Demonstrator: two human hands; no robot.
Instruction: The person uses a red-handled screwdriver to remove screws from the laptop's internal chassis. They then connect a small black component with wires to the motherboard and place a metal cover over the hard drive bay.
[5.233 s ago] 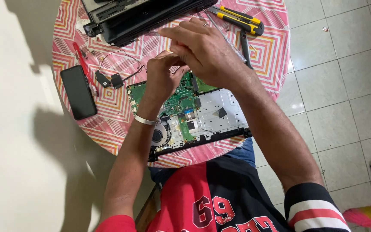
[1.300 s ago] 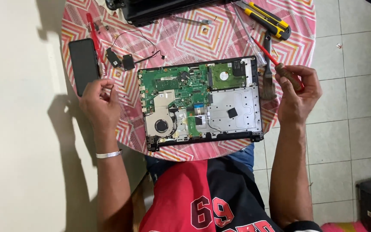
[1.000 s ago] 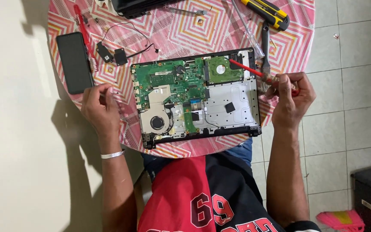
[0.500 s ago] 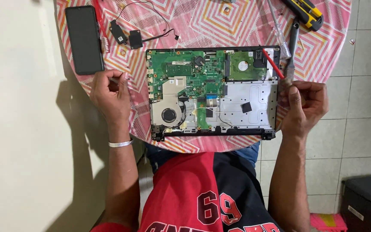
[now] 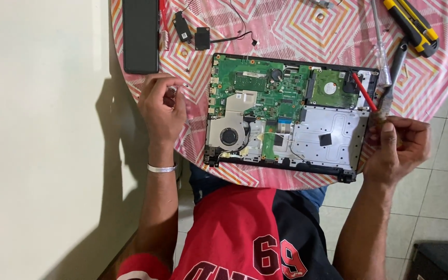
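My left hand [image 5: 163, 108] curls around something tiny by the fingertips — too small for me to tell what. My right hand [image 5: 397, 145] covers the handle of the red screwdriver [image 5: 365, 92], so only its shaft shows. The top edge cuts off the black phone [image 5: 141, 35], the yellow cutter [image 5: 411, 23] and the bench [image 5: 286, 26] — its far side is out of sight.

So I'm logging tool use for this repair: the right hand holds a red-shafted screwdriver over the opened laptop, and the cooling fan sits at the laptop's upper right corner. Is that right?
Not quite. In the head view the cooling fan sits at the lower left of the opened laptop, beside the green board. The right hand does hold the red-shafted screwdriver over it.
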